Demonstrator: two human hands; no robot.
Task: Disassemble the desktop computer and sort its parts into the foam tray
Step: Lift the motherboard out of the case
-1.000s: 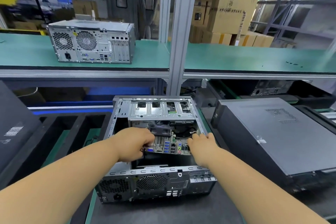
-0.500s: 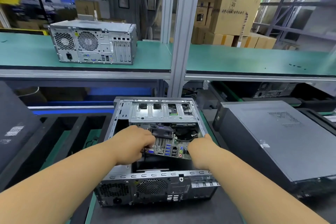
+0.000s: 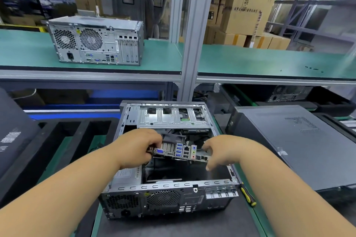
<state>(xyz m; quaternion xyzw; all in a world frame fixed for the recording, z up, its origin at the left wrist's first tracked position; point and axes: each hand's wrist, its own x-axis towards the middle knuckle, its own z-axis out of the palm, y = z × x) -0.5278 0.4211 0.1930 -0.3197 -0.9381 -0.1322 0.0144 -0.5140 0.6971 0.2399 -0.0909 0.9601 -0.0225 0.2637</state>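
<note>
So the open desktop case (image 3: 173,161) sits in the lower middle of the frame, lying on its side on a dark mat on the green worktop (image 3: 248,215), rear panel with the fan grilles facing the camera. Both of the person's hands are down inside it, holding the motherboard (image 3: 179,150), which is tilted up with its port edge toward the viewer: blue VGA, a stack of blue USB ports, an ethernet jack and the coloured audio jacks all showing. The left hand (image 3: 138,148) has its fingers curled round the left end of the board by the VGA port. The right hand (image 3: 221,150) grips the right end, fingers hooked over and under the edge near the audio jacks. The board's near edge is lifted clear of the case floor; whether the far edge is still resting in there, can't tell.

Behind the board, the silver drive cage (image 3: 171,117) spans the far end of the case. A black-and-yellow screwdriver (image 3: 248,194) lies on the worktop just beside the case's near right corner. The black foam tray (image 3: 63,140) with its long slots is at the left of the frame. A dark closed computer case (image 3: 300,144) lies flat on the right. In the upper left, another silver tower (image 3: 96,42) stands on a green shelf (image 3: 269,61), and cardboard boxes (image 3: 248,11) are stacked in the upper right.
</note>
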